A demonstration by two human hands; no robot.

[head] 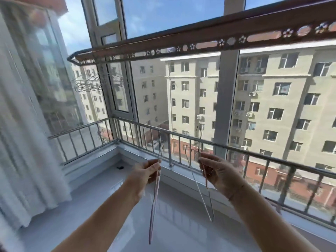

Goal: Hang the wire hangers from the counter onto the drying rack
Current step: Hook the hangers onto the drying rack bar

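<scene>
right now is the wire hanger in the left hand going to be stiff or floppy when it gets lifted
Probably light: the left hand holds the wire hanger with only thumb and fingers. Likely stiff, since it runs straight above and below the grip, though such thin wire may flex or swing on the way to the rack.

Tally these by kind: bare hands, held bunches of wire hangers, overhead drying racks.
Bare hands: 2, left hand and right hand.
Held bunches of thin pale wire hangers: 2, left bunch and right bunch; hangers per bunch unclear.
Brown perforated metal drying rack: 1.
Total: 5.
</scene>
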